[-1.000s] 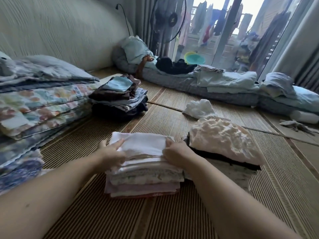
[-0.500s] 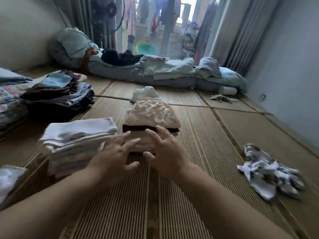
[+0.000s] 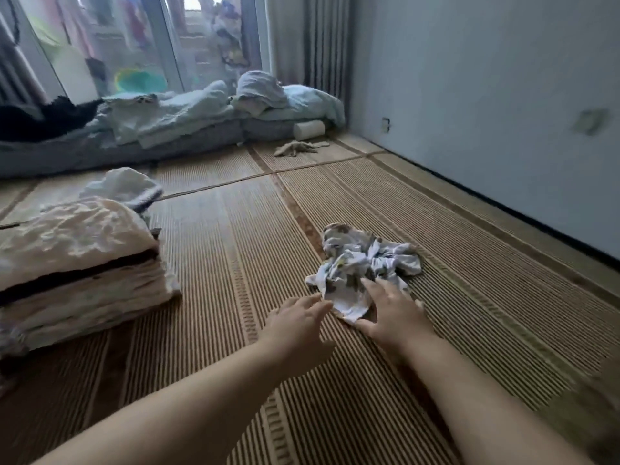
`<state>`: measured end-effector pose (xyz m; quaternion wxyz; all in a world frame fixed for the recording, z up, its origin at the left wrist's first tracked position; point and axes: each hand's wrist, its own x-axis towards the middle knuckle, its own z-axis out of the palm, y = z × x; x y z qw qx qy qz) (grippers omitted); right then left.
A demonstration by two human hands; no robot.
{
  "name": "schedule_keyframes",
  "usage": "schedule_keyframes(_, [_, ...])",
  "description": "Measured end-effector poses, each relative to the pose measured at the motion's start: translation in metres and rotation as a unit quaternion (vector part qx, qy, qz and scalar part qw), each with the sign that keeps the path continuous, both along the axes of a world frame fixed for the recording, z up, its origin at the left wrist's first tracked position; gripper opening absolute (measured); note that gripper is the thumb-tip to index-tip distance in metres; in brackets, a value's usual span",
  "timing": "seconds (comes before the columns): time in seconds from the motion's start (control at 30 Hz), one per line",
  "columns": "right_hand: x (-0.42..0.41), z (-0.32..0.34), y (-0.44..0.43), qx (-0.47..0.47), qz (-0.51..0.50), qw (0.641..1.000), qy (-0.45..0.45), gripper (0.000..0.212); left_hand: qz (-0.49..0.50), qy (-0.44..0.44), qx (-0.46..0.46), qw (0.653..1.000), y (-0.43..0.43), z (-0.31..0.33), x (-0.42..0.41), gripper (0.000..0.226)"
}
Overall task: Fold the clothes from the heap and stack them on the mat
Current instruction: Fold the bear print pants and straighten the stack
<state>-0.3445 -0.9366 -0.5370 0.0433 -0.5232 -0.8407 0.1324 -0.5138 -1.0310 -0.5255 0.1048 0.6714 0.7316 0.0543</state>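
A crumpled white garment with a brown and blue print (image 3: 364, 263) lies on the woven mat (image 3: 235, 250), right of centre. My right hand (image 3: 392, 313) rests on its near edge, fingers spread, the cloth's corner under the thumb and fingers. My left hand (image 3: 298, 325) hovers just left of that corner, fingers apart, holding nothing. A stack of folded clothes topped by a crinkled cream piece (image 3: 77, 260) stands at the left. A loose white garment with a dark trim (image 3: 124, 187) lies behind the stack.
A low grey mattress (image 3: 110, 149) with pale blue bedding runs along the glass door at the back. A small beige cloth (image 3: 297, 147) lies on the floor near it. A grey wall (image 3: 486, 105) bounds the right side.
My view has swung right, away from the white folded stack. Both hands have left that stack and moved right to the printed garment; my right hand now touches it.
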Motion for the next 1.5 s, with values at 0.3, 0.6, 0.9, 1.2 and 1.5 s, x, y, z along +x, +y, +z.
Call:
schedule_keyframes(0.3, [0.005,-0.022,0.093,0.028,-0.079,0.996,0.035,0.066,0.063,-0.032,0.05,0.996,0.093,-0.029,0.009,0.032])
schedule_keyframes(0.6, [0.059,0.051,0.07,0.009,-0.156,0.953,0.259,0.017,0.209,-0.49,0.196,0.823,0.029,0.091,-0.053,0.022])
schedule_keyframes(0.9, [0.066,0.195,-0.035,-0.111,-0.025,0.895,0.431,0.018,0.237,-0.525,0.288,0.765,-0.126,0.213,-0.11,0.027])
schedule_keyframes(1.2, [0.033,0.258,-0.111,-0.213,0.097,0.875,0.425,0.038,0.23,-0.552,0.33,0.73,-0.235,0.264,-0.13,0.03])
schedule_keyframes(1.5, [-0.02,0.247,-0.154,-0.15,0.08,0.917,0.36,0.02,0.298,-0.491,0.302,0.761,-0.263,0.249,-0.122,0.025])
